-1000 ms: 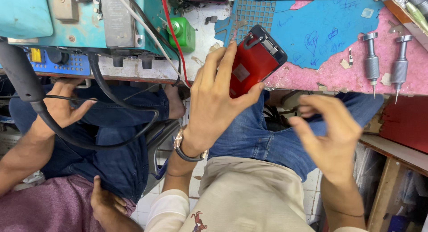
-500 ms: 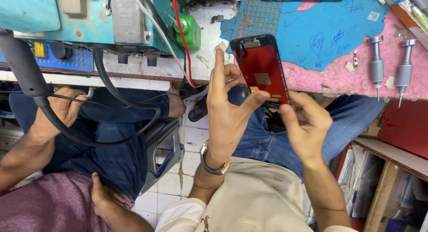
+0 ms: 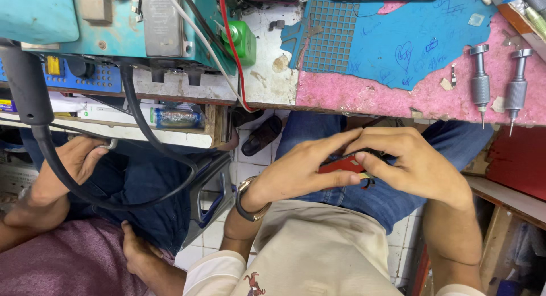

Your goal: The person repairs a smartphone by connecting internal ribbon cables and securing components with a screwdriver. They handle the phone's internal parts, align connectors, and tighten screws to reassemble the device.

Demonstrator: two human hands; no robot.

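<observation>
head view: left hand (image 3: 296,174) & right hand (image 3: 412,168) both clamped on red phone screen (image 3: 341,165), prob over lap

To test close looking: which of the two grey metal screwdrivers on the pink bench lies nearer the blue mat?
The left grey metal screwdriver, beside the blue mat's edge; the other grey screwdriver lies farther right.

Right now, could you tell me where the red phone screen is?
The red phone screen sits mid-frame in the head view, pinched between left hand and right hand, below the bench edge.
</observation>
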